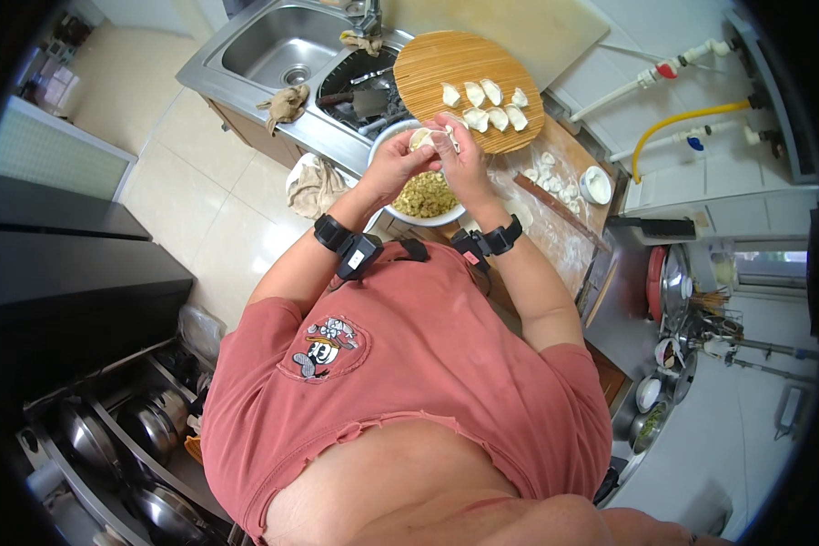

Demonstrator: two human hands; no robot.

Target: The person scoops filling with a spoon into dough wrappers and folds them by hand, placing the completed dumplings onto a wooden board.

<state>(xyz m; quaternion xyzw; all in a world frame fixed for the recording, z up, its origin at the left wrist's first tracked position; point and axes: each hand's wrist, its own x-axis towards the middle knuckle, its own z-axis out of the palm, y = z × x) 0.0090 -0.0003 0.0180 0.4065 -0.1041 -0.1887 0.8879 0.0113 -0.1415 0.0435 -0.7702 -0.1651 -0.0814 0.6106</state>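
Observation:
Above a white bowl of yellow-green chopped filling, both hands meet at a dumpling with a pale wrapper. My left hand cradles it with bent fingers. My right hand pinches the wrapper's edge from the other side. How far the wrapper is folded is too small to tell. Just beyond the hands, several shaped dumplings lie in rows on a round bamboo board. Black bands with small boxes are strapped to both wrists.
Right of the bowl, a floured board carries a rolling pin, dough pieces and a small white bowl. A steel sink with pans stands at the far left. A beige cloth lies left of the filling bowl.

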